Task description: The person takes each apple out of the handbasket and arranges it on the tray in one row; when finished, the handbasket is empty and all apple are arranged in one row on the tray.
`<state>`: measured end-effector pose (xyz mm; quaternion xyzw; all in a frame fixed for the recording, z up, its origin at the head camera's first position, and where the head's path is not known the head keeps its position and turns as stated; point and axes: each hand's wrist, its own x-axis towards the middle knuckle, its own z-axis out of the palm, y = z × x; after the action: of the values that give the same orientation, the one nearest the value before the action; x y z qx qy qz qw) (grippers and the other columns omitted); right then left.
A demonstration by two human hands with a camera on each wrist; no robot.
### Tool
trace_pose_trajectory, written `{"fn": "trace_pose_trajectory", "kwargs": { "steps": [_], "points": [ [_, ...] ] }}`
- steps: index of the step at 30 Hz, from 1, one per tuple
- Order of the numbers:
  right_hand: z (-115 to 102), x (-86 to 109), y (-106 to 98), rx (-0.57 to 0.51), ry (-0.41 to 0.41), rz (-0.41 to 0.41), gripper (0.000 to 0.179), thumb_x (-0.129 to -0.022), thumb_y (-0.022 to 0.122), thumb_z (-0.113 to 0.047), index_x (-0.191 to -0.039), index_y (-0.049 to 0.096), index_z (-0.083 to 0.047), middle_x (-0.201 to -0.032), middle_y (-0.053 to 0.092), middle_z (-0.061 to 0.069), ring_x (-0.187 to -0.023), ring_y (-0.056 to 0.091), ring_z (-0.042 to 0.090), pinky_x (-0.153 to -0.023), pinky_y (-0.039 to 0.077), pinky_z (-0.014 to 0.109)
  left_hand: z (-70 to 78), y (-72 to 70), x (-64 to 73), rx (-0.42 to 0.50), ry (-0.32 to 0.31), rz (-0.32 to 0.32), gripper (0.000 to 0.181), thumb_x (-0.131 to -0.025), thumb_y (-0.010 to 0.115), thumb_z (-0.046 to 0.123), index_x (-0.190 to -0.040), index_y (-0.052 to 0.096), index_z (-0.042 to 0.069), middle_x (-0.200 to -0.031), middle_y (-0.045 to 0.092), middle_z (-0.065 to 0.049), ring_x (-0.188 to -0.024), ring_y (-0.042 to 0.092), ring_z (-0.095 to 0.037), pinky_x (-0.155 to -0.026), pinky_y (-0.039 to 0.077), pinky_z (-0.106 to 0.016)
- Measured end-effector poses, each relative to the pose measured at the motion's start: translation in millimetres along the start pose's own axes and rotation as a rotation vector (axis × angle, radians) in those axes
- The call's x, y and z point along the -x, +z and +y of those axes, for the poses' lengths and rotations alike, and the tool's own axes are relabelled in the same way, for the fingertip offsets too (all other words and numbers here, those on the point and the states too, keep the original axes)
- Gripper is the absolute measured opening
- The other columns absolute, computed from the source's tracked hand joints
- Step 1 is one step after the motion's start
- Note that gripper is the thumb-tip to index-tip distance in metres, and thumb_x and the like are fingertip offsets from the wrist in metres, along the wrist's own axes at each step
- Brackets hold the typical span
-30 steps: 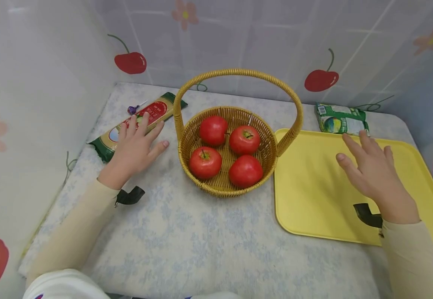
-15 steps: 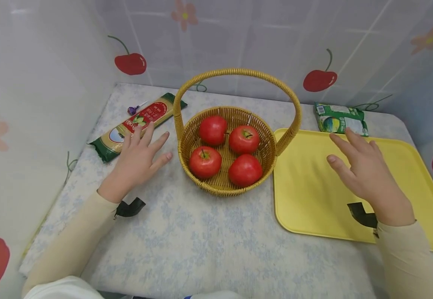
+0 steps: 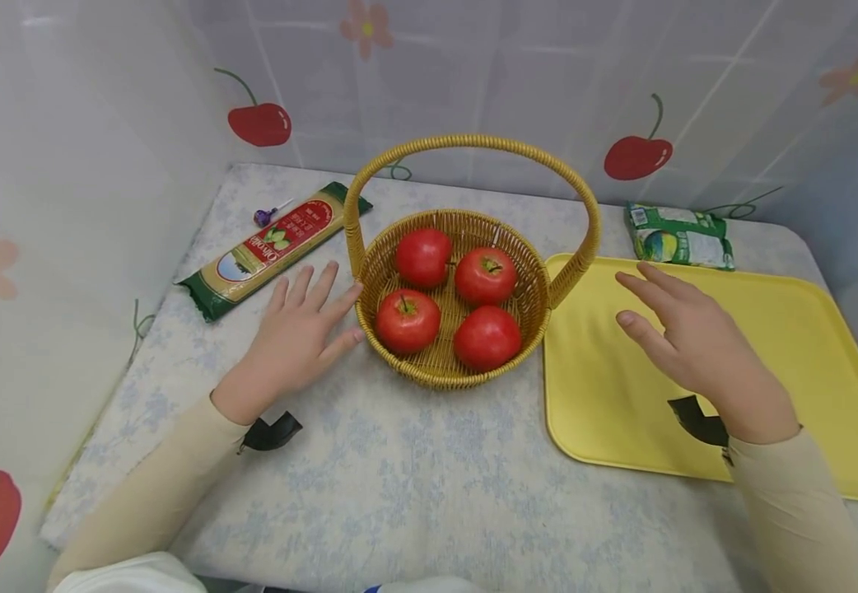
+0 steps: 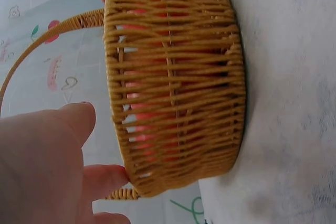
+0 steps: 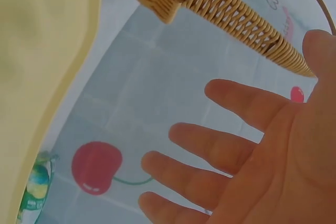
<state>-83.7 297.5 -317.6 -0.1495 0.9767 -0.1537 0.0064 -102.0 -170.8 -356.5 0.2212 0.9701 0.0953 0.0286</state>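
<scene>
A woven basket [image 3: 436,380] with a tall arched handle [image 3: 473,143] stands mid-table, holding several red apples [image 3: 408,321]. Beside its left rim is my left hand [image 3: 288,352], fingers spread and thumb apart, with nothing held. In the left wrist view a fingertip of that hand [image 4: 39,166] comes right at the rim of the basket [image 4: 184,93]. Over the yellow tray [image 3: 607,436], to the right of the basket, hovers my right hand [image 3: 706,354], its fingers extended. The right wrist view has the open palm [image 5: 262,166] below the basket's handle [image 5: 239,19], nothing in it.
Behind my left hand lies a green and gold packet [image 3: 269,251], with a purple-wrapped lollipop [image 3: 264,217] next to it. A green packet [image 3: 679,237] lies at the tray's back edge. Printed curtain walls [image 3: 429,91] enclose the table's back and sides.
Both hands have moved inward toward the basket: the left one rightward off the gold packet to the basket's rim, the right one leftward over the tray. The basket and apples stay put.
</scene>
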Motion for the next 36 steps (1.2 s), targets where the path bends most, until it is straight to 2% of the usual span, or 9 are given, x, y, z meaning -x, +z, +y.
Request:
{"fn": "trace_pose_trajectory", "kwargs": {
  "steps": [8,13,17,22,27,29,32,36],
  "points": [
    [-21,-5.3,5,-0.004,-0.03,-0.068,0.056,-0.104,0.053,-0.043,-0.149,0.051,-0.01,-0.153,0.049,0.023,-0.139,0.046,0.047,-0.111,0.033,0.067,12.7,2.9,2.1,-0.009,0.038,0.019,0.067,-0.102,0.052,0.052,-0.156,0.041,0.015,-0.168,0.023,-0.02,-0.153,0.02,-0.051,-0.121,0.014,-0.07],
    [-34,-10.3,7,-0.042,-0.089,-0.115,0.053,-0.105,0.054,-0.041,-0.146,0.054,-0.008,-0.145,0.058,0.02,-0.134,0.053,0.043,-0.11,0.039,0.063,16.4,6.0,4.0,-0.023,0.043,0.041,0.068,-0.101,0.054,0.052,-0.156,0.042,0.014,-0.167,0.028,-0.019,-0.152,0.025,-0.05,-0.12,0.019,-0.069],
    [-43,-13.6,8,-0.046,-0.094,-0.15,0.052,-0.105,0.053,-0.043,-0.144,0.056,-0.008,-0.14,0.062,0.019,-0.13,0.057,0.041,-0.108,0.042,0.061,17.8,9.2,4.4,-0.012,0.051,0.051,0.068,-0.101,0.054,0.052,-0.155,0.043,0.013,-0.167,0.029,-0.017,-0.152,0.026,-0.049,-0.12,0.02,-0.068],
    [-55,-18.4,9,-0.052,-0.131,-0.134,0.046,-0.102,0.06,-0.039,-0.137,0.062,-0.01,-0.128,0.07,0.014,-0.118,0.065,0.034,-0.099,0.05,0.056,18.5,11.0,2.7,0.009,0.068,0.069,0.064,-0.101,0.055,0.051,-0.151,0.049,0.011,-0.166,0.031,-0.018,-0.149,0.031,-0.049,-0.119,0.023,-0.068],
    [-71,-31.2,16,-0.07,-0.228,-0.094,0.039,-0.098,0.067,-0.033,-0.128,0.066,-0.009,-0.111,0.074,0.008,-0.102,0.069,0.026,-0.089,0.056,0.047,19.1,11.9,-0.4,0.03,0.104,0.115,0.055,-0.101,0.057,0.048,-0.14,0.061,0.009,-0.162,0.039,-0.019,-0.143,0.042,-0.048,-0.116,0.029,-0.068],
    [-79,-36.9,21,-0.076,-0.255,-0.08,0.039,-0.097,0.069,-0.033,-0.127,0.067,-0.008,-0.109,0.074,0.008,-0.098,0.069,0.025,-0.086,0.057,0.045,20.1,12.2,-1.7,0.053,0.112,0.127,0.05,-0.101,0.058,0.047,-0.133,0.065,0.008,-0.159,0.043,-0.019,-0.139,0.048,-0.046,-0.115,0.031,-0.067],
    [-91,-45.8,31,-0.07,-0.262,-0.067,0.043,-0.096,0.071,-0.034,-0.129,0.066,-0.006,-0.111,0.073,0.01,-0.096,0.068,0.025,-0.084,0.057,0.044,21.1,13.2,-4.9,0.088,0.111,0.128,0.045,-0.101,0.058,0.046,-0.121,0.068,0.008,-0.156,0.046,-0.02,-0.133,0.053,-0.045,-0.115,0.032,-0.067],
    [-107,-56.9,45,-0.036,-0.233,-0.082,0.047,-0.096,0.068,-0.038,-0.132,0.064,-0.007,-0.118,0.07,0.014,-0.098,0.067,0.028,-0.084,0.058,0.045,20.0,16.0,-9.6,0.112,0.111,0.121,0.04,-0.102,0.058,0.046,-0.111,0.067,0.008,-0.152,0.047,-0.022,-0.125,0.058,-0.047,-0.112,0.035,-0.066]
  ]
}}
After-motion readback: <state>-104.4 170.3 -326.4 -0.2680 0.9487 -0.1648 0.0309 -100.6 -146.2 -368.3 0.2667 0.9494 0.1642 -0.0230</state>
